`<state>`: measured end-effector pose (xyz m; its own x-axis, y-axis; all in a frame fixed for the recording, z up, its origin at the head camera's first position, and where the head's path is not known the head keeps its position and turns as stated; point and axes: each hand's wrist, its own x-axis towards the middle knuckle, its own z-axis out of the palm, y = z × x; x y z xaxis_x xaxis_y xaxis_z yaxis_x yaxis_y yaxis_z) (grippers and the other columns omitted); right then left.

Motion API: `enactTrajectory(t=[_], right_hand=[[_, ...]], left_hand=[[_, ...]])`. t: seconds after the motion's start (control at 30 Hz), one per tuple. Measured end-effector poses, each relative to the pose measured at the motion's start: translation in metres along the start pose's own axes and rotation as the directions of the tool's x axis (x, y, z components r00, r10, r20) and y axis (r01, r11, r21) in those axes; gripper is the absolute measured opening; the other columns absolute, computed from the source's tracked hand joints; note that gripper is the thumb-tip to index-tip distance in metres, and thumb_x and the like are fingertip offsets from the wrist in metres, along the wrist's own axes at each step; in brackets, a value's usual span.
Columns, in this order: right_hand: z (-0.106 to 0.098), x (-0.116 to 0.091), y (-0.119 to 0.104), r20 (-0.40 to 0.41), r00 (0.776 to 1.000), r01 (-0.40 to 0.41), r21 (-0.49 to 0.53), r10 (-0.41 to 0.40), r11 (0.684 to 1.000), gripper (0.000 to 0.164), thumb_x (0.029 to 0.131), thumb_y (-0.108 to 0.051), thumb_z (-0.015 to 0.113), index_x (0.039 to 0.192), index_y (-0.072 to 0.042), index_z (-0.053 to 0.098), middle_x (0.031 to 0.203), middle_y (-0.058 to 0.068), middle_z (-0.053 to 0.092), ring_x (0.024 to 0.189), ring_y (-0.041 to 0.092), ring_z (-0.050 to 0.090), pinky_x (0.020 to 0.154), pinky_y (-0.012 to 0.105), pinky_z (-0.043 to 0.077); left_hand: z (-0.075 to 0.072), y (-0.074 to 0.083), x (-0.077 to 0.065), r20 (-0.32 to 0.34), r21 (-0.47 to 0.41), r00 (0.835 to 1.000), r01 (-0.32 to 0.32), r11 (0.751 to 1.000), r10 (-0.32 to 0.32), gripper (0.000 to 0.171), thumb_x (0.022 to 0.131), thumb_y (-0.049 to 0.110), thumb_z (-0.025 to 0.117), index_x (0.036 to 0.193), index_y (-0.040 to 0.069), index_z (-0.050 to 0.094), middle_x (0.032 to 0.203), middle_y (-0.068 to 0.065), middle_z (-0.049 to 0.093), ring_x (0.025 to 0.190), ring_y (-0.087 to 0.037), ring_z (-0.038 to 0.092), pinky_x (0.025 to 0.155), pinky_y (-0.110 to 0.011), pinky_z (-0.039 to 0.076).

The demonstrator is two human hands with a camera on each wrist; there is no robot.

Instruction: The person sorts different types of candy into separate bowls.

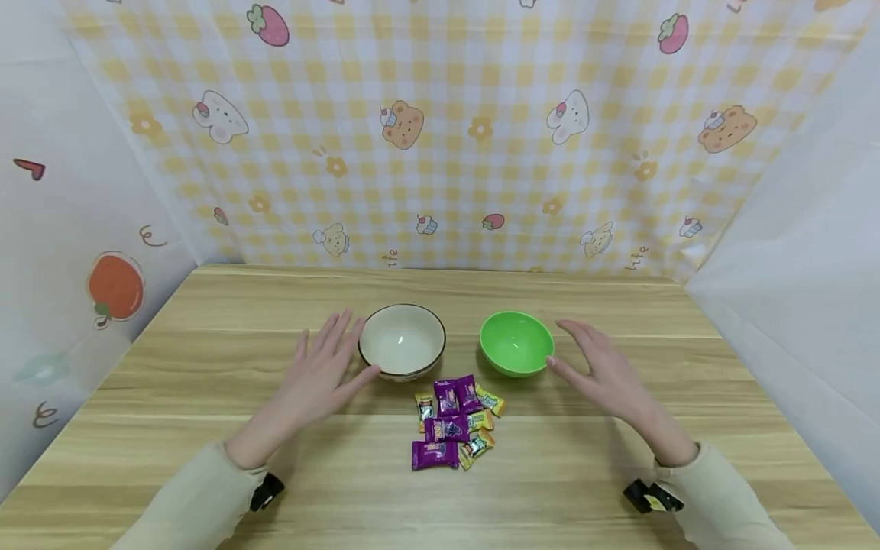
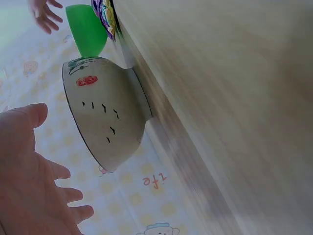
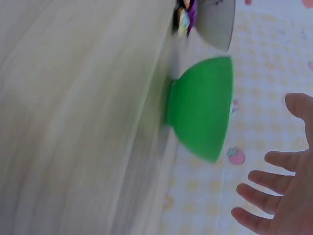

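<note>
A cream bowl with a dark rim [image 1: 402, 340] stands upright on the wooden table, with my left hand [image 1: 318, 378] spread at its left side. The left wrist view shows red and black marks on the bowl's outer wall and a gap between it and the fingers. To its right stands a smaller green bowl [image 1: 517, 342]. My right hand [image 1: 605, 373] is beside that bowl's right side, fingers apart and holding nothing; in the right wrist view there is space between the palm and the green bowl [image 3: 203, 107].
Several purple candy packets [image 1: 435, 454] and yellow candy packets [image 1: 476, 448] lie in a loose cluster in front of the bowls. Behind the wooden table [image 1: 550, 489] hangs a yellow checked cloth [image 1: 440, 176], with white cloth at both sides.
</note>
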<state>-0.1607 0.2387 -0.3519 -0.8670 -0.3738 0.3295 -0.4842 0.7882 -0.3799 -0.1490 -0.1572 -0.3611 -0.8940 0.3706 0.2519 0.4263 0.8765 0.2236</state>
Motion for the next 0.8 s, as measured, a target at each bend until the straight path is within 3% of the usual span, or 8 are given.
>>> enactTrajectory(t=[0.17,0.4,0.6,0.8], right_hand=[[0.003,0.0,-0.019,-0.002,1.0,0.016,0.177,-0.016,0.984,0.05,0.085,-0.028,0.059,0.125,-0.002,0.045,0.121,0.014,0.049,0.106,0.028,0.047,0.083,0.046,0.04],[0.014,0.0,-0.047,0.133,0.991,-0.035,0.393,-0.019,0.919,0.039,0.087,-0.025,0.057,0.118,-0.002,0.052,0.113,0.009,0.056,0.093,0.016,0.055,0.076,0.034,0.046],[0.028,0.004,-0.06,0.283,0.957,-0.084,0.494,-0.069,0.866,0.039,0.087,-0.025,0.056,0.116,-0.001,0.052,0.105,0.009,0.058,0.089,0.014,0.055,0.076,0.029,0.046],[0.045,0.01,-0.074,0.353,0.919,-0.05,0.543,-0.174,0.838,0.039,0.086,-0.024,0.058,0.114,0.002,0.053,0.106,0.011,0.058,0.088,0.016,0.055,0.074,0.028,0.047]], left_hand=[[0.002,0.002,0.009,0.05,-0.001,0.999,0.011,1.0,-0.011,0.078,0.086,0.056,0.038,0.141,0.005,0.016,0.144,-0.015,0.008,0.13,-0.032,0.004,0.096,-0.058,0.0],[0.008,0.0,0.012,0.095,-0.02,0.995,0.024,1.0,-0.022,0.079,0.086,0.058,0.036,0.14,0.003,0.017,0.144,-0.014,0.009,0.13,-0.032,0.006,0.096,-0.059,-0.001],[0.011,-0.002,0.013,0.107,-0.037,0.994,0.031,0.999,-0.027,0.078,0.086,0.057,0.037,0.139,0.002,0.02,0.143,-0.014,0.015,0.129,-0.033,0.011,0.095,-0.061,0.001],[0.012,-0.001,0.013,0.103,-0.034,0.994,0.03,0.999,-0.026,0.077,0.087,0.056,0.038,0.138,0.001,0.022,0.143,-0.014,0.018,0.129,-0.033,0.014,0.095,-0.06,0.002]])
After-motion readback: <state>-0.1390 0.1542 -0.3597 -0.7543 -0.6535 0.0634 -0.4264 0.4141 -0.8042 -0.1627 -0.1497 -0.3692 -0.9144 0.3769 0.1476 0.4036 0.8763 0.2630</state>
